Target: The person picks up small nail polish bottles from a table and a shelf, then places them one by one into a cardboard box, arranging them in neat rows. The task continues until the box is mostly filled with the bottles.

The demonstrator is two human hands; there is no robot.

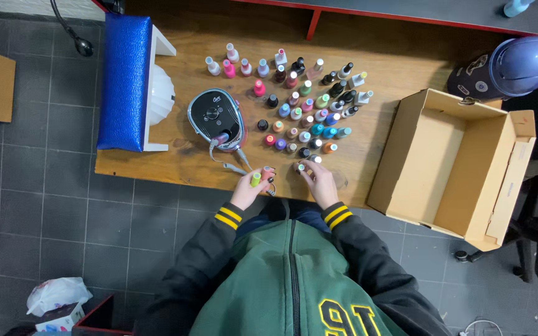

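A wooden table (381, 68) is seen from directly above, set on a floor of dark grey tiles (45, 205); a red-edged dark shelf (443, 12) is noted along the far side; a blue padded armrest (124, 81) on a white frame is placed at the table's left end, with a white dome-shaped lamp (160, 93) just beside it; a silver and black nail drill unit (217, 118) is set right of the lamp, its grey cable trailing toward the near edge; an open, empty cardboard box (449, 162) is perched at the right end, overhanging the table's near edge; a dark bottle with a blue domed lid (509, 68) is seen far right; a white plastic bag (57, 295) lies on the floor, near left.

Many small nail polish bottles (306, 106) are clustered mid-table in loose rows, upright, caps white, black, pink, blue and green; the cluster lies between the drill unit and the box.

The left hand (251, 186) is closed around a yellow-green bottle (256, 179), pinched between fingers and thumb at the near edge; the right hand (320, 182) is rested just right of it, fingertips touching a white-capped bottle (301, 167) at the cluster's near edge; whether it is gripped cannot be told. A green and black jacket with yellow-striped cuffs (228, 216) is worn.
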